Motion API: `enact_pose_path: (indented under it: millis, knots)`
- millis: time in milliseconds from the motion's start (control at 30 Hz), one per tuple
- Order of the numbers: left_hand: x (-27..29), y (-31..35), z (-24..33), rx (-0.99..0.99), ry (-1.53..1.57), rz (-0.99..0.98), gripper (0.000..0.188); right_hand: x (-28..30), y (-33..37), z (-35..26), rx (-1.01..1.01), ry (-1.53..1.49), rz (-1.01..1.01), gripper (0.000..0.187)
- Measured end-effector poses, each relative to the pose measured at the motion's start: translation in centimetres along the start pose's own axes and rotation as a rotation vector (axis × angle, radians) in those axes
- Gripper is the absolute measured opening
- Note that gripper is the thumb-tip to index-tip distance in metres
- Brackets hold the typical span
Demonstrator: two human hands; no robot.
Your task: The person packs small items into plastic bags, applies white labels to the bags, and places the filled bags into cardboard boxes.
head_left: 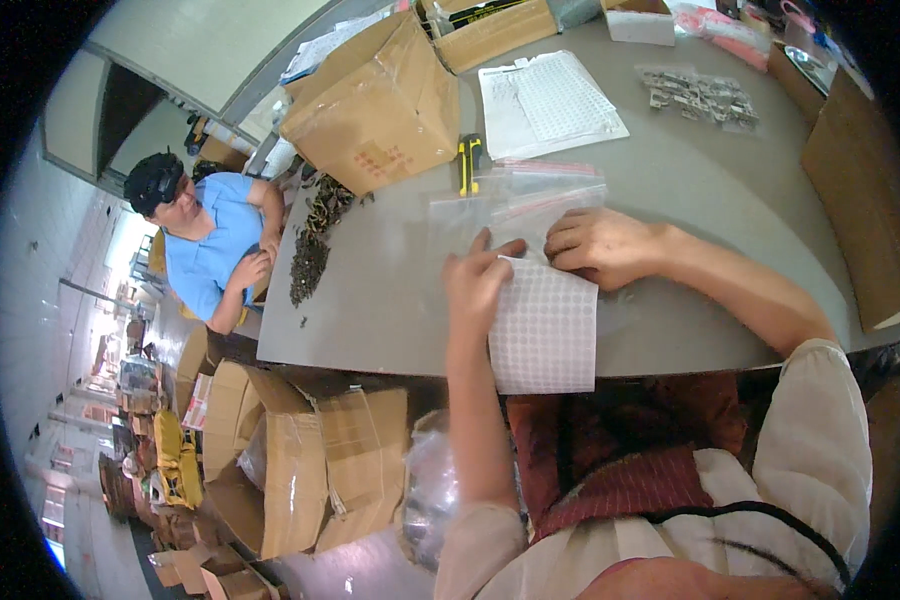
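**Sticker sheet and clear bags at the table edge: position and count**

Item 1. White rectangular paper sheet covered in a grid of small round stickers (545,325): one. It is lying with its long axis running from the table edge away toward the bags, its near end overhanging the edge of the grey table (390,300). The left hand (478,280) is holding its upper left corner, fingers spread flat over the top and the thumb apparently beneath; the grasp is partial, not a closed fist.

Item 2. Stack of clear, flat plastic zip bags with pink seal strips (530,195): several, overlapping, exact count not readable. They are lying just beyond both hands, away from the body. The right hand (600,245) is resting curled, knuckles up, at the sheet's top right corner and on the nearest bag; whether its fingertips are pinching anything cannot be told. This hand is the nearer one to the bags.

Item 3. Yellow-and-black utility knife (468,163): one, lying beyond the left hand, past the bags' left edge.

Item 4. Second white gridded sheet (550,103): one, farther off beyond the bags.

Item 5. Brown cardboard box (375,105): one, far left of the grasp.

Item 6. Pile of small dark metal parts (312,250): one, left of the left hand, in front of a co-worker in a blue shirt (215,250).
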State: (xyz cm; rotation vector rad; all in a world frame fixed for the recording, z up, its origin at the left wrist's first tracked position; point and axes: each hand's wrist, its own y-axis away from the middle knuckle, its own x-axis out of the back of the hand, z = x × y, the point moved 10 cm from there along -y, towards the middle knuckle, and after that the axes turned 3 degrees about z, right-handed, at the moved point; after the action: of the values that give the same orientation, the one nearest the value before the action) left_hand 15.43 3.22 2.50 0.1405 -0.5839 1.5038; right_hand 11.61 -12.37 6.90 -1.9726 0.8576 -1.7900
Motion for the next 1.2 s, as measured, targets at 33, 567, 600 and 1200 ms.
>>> enact_pose_path:
  millis: [33,567,600,1200]
  knots:
    - [0.1,0.0,-0.1,0.005,-0.001,0.000,0.033,0.2,0.3,-0.2,0.000,-0.033,-0.039,0.013]
    - [-1.9,0.3,3.5,-0.209,0.118,-0.109,0.028,2.7,5.7,10.4,-0.740,0.018,0.093,0.040]
    - [-2.7,0.1,2.8,-0.078,0.347,-0.155,0.024,3.3,6.1,10.7,-0.743,0.024,0.094,0.040]
    - [-6.4,-1.5,3.9,-0.193,0.196,-0.342,0.034,53.8,24.6,-5.8,-1.187,0.872,0.358,0.013]
